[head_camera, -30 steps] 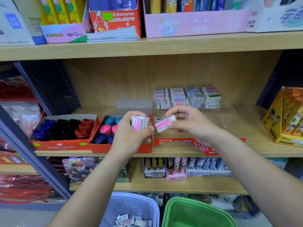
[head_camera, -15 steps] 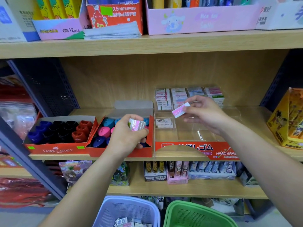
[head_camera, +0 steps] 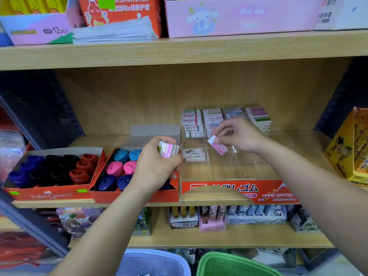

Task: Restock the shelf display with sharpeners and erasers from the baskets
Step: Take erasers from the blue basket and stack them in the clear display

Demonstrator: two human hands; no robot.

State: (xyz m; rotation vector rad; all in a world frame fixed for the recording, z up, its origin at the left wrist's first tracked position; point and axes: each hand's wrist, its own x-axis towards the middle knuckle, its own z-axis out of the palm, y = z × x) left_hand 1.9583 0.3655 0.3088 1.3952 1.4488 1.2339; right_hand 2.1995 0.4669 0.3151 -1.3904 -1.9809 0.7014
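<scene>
Lilac plastic basket [head_camera: 153, 261] and a green basket [head_camera: 235, 263] stand nearest, and the frame edge cuts off their insides. Above them, the left hand [head_camera: 157, 166] grips a small stack of erasers [head_camera: 169, 151] over a red box [head_camera: 135, 198] of coloured sharpeners [head_camera: 114, 168]. The right hand [head_camera: 239, 136] pinches one pink eraser [head_camera: 218, 146] above the clear tray [head_camera: 239, 189]. The tray holds a few loose erasers [head_camera: 193, 155] at its left and full eraser stacks [head_camera: 213, 120] at the back.

the left hand [head_camera: 157, 166] hides part of the sharpeners [head_camera: 114, 168] in the second red box [head_camera: 103, 196]. the blue basket [head_camera: 153, 261] and green basket [head_camera: 229, 263] are cut off at the bottom. the yellow box [head_camera: 350, 148] runs off the right edge. the words on the back erasers [head_camera: 213, 120] are too small to read
</scene>
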